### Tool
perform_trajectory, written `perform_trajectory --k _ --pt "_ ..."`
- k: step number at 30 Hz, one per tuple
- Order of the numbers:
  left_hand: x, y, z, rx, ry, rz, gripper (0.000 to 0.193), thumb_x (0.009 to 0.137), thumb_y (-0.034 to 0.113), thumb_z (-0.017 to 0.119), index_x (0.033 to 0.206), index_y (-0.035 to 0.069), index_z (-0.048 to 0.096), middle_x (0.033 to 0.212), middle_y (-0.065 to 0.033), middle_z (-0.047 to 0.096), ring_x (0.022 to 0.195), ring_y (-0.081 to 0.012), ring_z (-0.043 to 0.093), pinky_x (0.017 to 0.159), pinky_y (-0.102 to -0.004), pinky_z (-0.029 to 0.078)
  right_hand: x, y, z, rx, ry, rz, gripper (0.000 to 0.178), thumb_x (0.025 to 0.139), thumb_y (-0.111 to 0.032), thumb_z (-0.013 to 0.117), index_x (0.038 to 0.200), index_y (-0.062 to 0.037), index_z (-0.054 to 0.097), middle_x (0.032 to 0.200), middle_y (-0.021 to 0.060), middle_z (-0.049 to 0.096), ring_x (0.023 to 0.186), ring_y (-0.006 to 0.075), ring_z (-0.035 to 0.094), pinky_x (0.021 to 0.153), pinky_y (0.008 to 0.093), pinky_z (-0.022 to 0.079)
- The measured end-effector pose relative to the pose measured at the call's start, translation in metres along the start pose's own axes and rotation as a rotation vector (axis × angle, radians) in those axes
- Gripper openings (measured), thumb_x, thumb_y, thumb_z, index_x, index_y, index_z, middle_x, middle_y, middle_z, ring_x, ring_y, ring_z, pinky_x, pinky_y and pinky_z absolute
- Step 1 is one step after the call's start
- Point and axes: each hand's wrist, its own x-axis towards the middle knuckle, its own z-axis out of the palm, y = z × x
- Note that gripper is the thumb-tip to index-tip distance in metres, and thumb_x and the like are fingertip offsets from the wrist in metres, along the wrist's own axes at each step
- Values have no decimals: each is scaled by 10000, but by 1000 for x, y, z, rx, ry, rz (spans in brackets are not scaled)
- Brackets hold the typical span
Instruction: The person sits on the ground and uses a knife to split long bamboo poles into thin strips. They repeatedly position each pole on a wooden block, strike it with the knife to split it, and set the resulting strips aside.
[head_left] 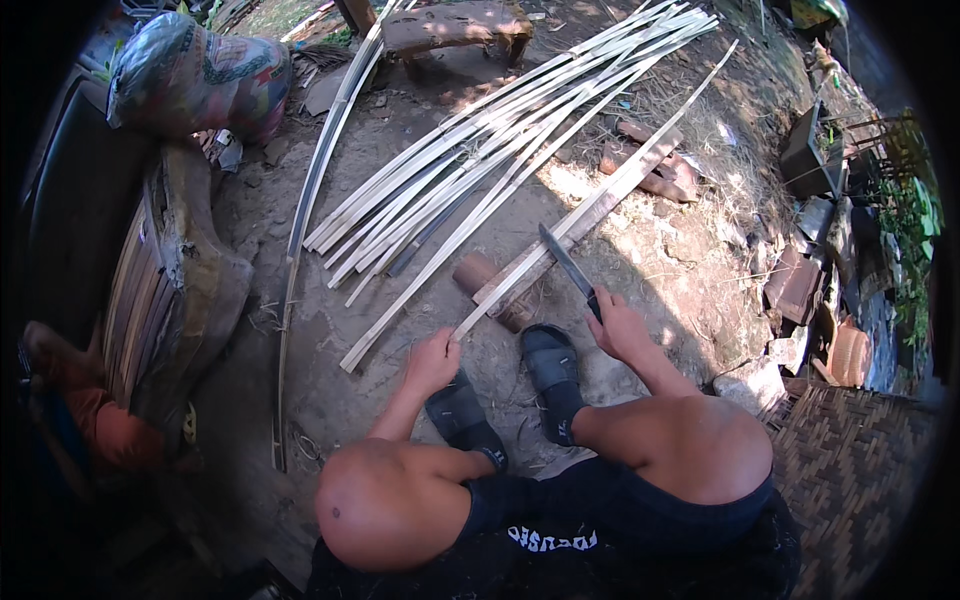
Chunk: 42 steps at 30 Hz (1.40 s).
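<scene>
My left hand is closed around the near end of a long pale strip that looks like split bamboo. The strip slants away to the upper right, lying along a narrow wooden board. A short brown log piece supports the near part of this board. In my right hand is a knife, gripped by its dark handle. Its blade points up and left, with the tip over the strip; whether it touches cannot be told. My feet in dark sandals rest just behind the log.
Several pale strips lie in a loose pile ahead. A long bent strip lies left of them. A low wooden bench, a stuffed sack and a bundle of slats stand around. A woven mat is at right.
</scene>
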Motion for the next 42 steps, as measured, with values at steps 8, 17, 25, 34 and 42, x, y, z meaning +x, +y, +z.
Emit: perform_trajectory --k 8,17,25,34,42 --pt "-7 24 -8 228 39 151 335 998 341 505 885 36 587 842 -252 664 842 -506 623 734 -603 474 20 44 -4 -114 201 -66 433 1007 -412 508 1298 -92 517 939 251 632 780 465 645 687 537 518" --pt "2 -13 -29 -506 -562 -271 435 1057 372 455 1017 3 681 606 8 537 516 -63 468 466 -237 401 20 6 -36 136 192 -55 351 1005 -331 520 1256 -90 561 899 251 657 825 454 638 731 515 513" --pt "-34 8 -70 -869 -823 -278 421 1056 384 467 1063 14 667 597 23 479 484 -61 438 444 -225 380 -4 -49 -21 464 374 -283 448 1001 -296 547 1386 -75 486 948 177 630 789 355 646 739 424 529" --pt "-13 -15 -49 -769 -676 -332 421 1050 404 473 1043 28 664 621 30 497 504 -59 457 454 -207 387 2 -24 -37 1141 456 28 446 1047 -274 484 1416 -31 429 902 63 592 632 89 555 573 251 495" --pt "4 -31 -50 -560 -617 -305 385 1046 349 484 1093 0 639 701 -44 626 554 -106 557 505 -253 454 2 -2 -36 268 200 10 395 995 -294 544 1317 -67 515 939 258 660 867 472 634 788 517 503"
